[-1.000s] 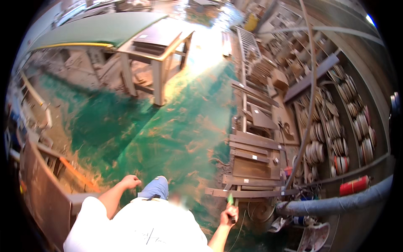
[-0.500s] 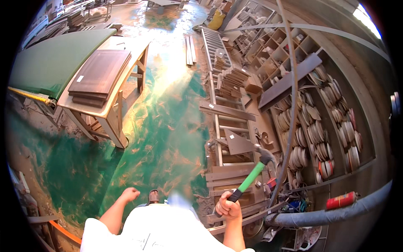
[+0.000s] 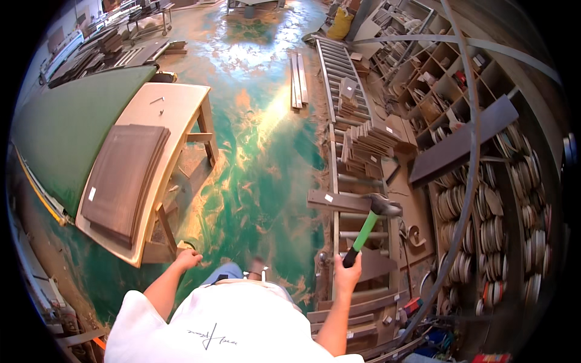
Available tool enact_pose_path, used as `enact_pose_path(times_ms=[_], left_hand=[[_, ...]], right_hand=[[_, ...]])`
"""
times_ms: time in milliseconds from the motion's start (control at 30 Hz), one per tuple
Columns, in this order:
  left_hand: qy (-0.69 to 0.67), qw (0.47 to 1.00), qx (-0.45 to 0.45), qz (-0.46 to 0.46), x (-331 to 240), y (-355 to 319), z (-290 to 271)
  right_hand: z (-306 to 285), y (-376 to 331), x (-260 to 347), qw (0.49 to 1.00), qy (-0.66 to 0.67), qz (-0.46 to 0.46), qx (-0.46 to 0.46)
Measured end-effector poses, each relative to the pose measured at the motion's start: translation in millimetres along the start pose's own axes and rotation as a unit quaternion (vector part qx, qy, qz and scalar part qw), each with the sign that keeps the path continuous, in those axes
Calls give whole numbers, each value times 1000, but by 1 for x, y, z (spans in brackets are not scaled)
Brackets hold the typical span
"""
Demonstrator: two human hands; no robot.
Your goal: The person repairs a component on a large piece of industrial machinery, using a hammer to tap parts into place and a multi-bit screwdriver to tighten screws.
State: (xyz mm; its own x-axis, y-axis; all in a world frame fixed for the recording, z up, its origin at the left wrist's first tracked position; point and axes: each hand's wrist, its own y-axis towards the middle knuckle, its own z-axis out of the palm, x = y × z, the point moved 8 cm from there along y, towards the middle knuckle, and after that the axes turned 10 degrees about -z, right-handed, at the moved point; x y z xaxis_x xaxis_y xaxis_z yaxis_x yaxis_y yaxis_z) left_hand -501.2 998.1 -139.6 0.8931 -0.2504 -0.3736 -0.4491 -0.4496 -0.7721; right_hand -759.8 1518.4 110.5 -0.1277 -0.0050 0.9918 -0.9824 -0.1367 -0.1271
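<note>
My right hand (image 3: 347, 270) is wrapped round the lower black part of a hammer's handle. The claw hammer (image 3: 366, 230) points away from me, its green grip and dark metal head in plain sight. Its head appears over the roller conveyor (image 3: 336, 175), near a brown labelled board (image 3: 345, 201). My left hand (image 3: 189, 259) hangs low with its fingers curled in, and nothing shows in them. It appears close to the foot of a wooden table (image 3: 175, 130). On that table lies a stack of dark brown panels (image 3: 124, 175).
A green-covered surface (image 3: 78, 133) adjoins the table. Several brown boards (image 3: 369, 142) are stacked on the conveyor. Along the right stand shelves with round rolls (image 3: 493, 233), behind a curved metal bar (image 3: 472, 151). Long strips (image 3: 298, 81) lie on the green floor ahead.
I have moved forward, so the table and conveyor come nearer. The hammer now stands more upright in my right hand, farther from my body. My left hand is nearer the table's foot.
</note>
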Motion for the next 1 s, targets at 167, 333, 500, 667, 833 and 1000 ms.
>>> enact_pose_path(times_ms=[167,333,500,667,833,1000], left_hand=[[-87,993,20,-75,-54,88,-17],[-67,992,13,-104,-149,199,-33],[-21,987,112,-111,-335,318,-85],[159,985,-8,62,-550,494,-216],[-87,994,-12,65,-838,569,-254],[-127,989,29,68,-981,610,-238]], right_hand=[[89,133,-25,881,393,202,166],[171,293,-48,563,753,337,46],[180,455,68,590,789,118,122],[117,646,135,983,150,-3,-103],[122,779,119,813,571,10,115],[118,941,116,592,805,31,31]])
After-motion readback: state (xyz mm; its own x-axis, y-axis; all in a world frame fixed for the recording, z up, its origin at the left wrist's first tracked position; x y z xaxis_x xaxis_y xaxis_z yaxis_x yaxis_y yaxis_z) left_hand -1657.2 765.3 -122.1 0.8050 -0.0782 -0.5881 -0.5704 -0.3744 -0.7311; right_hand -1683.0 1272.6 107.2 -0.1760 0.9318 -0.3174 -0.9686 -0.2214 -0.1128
